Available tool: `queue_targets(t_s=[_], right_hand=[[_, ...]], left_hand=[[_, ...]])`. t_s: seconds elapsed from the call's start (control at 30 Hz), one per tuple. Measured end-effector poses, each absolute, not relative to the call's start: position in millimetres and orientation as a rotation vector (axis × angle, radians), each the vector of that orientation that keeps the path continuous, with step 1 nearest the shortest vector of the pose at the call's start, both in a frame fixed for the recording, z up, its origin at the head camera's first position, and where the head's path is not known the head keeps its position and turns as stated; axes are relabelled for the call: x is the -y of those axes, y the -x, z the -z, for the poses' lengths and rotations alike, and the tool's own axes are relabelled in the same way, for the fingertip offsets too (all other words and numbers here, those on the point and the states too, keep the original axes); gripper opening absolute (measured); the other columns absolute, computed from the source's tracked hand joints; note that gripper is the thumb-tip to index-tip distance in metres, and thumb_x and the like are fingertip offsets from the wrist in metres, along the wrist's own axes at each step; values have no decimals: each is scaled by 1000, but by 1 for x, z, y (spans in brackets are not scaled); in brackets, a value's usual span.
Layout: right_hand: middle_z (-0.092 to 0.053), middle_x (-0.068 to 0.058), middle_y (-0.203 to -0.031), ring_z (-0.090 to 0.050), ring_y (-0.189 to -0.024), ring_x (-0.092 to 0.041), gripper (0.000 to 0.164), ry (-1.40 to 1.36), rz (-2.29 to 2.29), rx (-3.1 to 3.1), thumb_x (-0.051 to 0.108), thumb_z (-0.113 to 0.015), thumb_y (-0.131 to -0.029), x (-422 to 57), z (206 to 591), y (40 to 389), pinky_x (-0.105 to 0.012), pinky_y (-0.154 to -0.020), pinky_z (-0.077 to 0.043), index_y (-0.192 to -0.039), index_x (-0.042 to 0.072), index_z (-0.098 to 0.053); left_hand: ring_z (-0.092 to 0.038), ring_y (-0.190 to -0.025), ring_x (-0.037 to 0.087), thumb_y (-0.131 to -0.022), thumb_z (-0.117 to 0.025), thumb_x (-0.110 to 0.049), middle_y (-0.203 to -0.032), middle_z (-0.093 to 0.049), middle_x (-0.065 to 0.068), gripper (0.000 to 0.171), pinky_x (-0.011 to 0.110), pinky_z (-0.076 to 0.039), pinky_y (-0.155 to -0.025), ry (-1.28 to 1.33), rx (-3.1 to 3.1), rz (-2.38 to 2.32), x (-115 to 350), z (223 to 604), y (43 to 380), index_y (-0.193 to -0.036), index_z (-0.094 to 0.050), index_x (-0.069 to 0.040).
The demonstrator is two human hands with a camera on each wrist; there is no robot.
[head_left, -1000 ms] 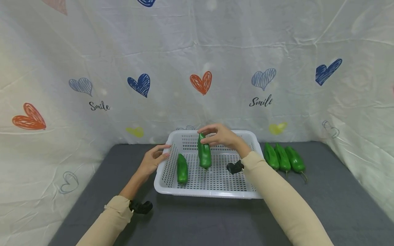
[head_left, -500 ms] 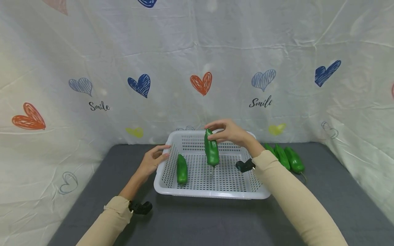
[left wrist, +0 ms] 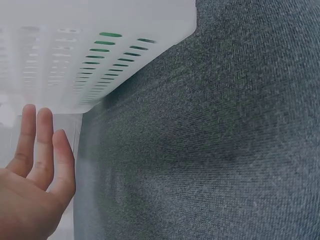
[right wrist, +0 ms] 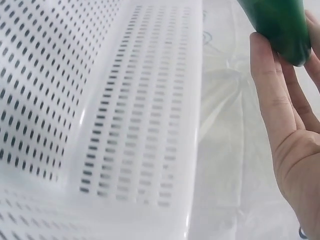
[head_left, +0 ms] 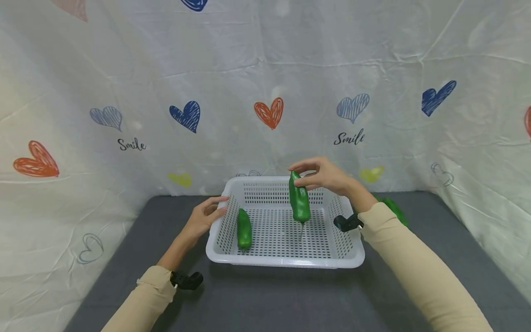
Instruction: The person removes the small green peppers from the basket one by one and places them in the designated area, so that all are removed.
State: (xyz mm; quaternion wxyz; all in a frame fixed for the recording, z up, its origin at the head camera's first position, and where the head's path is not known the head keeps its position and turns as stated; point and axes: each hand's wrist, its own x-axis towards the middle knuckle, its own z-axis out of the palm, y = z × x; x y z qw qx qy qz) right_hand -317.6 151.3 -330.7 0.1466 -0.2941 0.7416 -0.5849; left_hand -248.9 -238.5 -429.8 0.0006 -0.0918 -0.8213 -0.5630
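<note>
My right hand (head_left: 329, 177) pinches a long green chili pepper (head_left: 299, 200) near its pointed end, with the stem hanging down. It holds the pepper above the right half of a white perforated plastic basket (head_left: 286, 262). In the right wrist view, thumb and fingers sit on both sides of the pepper's tip (right wrist: 287, 35). A second green chili pepper (head_left: 244, 230) lies inside the basket at the left. Fingertips of my left hand (head_left: 200, 221) touch the basket's left rim; the left wrist view shows its fingers (left wrist: 44, 155) fairly straight beside the outer wall.
More green chili peppers (head_left: 395, 210) lie on the dark grey tablecloth (head_left: 282, 299) right of the basket, mostly hidden behind my right sleeve (head_left: 415, 258). A pale curtain (head_left: 232, 60) printed with hearts hangs right behind the basket.
My right hand has moved right and slightly up, carrying the green chili pepper from the basket's middle toward its right side. My right forearm now covers most of the peppers outside. The left hand stays put.
</note>
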Motion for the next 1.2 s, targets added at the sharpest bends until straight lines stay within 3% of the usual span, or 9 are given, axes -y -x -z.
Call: queue_targets(t_s=[0.63,0.87,1.2], right_hand=[[-50,-28,-142,-67,-109,-28,46,813,1698,-2264,7,-76,-93,-220,322,304,-46,-87,-54,-136,4,-63],[-55,-22,-139,-66,-110,-26,43,765,1752,-2324,4,-74,-94,-253,321,298,-43,-86,-55,-136,3,-63],[-55,-15,-141,-64,-114,-21,44,637,1739,-2466,6,-72,-96,-295,329,293,-37,-86,-54,-138,1,-61]], left_hand=[[-59,-118,34,-101,-67,-30,-139,-57,18,48,40,-52,-85,270,2526,1810,240,437,250,-145,-58,-13],[-59,-119,31,-102,-66,-30,-138,-58,16,46,34,-52,-84,284,2499,1822,241,438,252,-144,-59,-13],[-60,-115,31,-101,-67,-30,-136,-59,18,47,34,-52,-83,297,2504,1822,239,437,252,-144,-59,-13]])
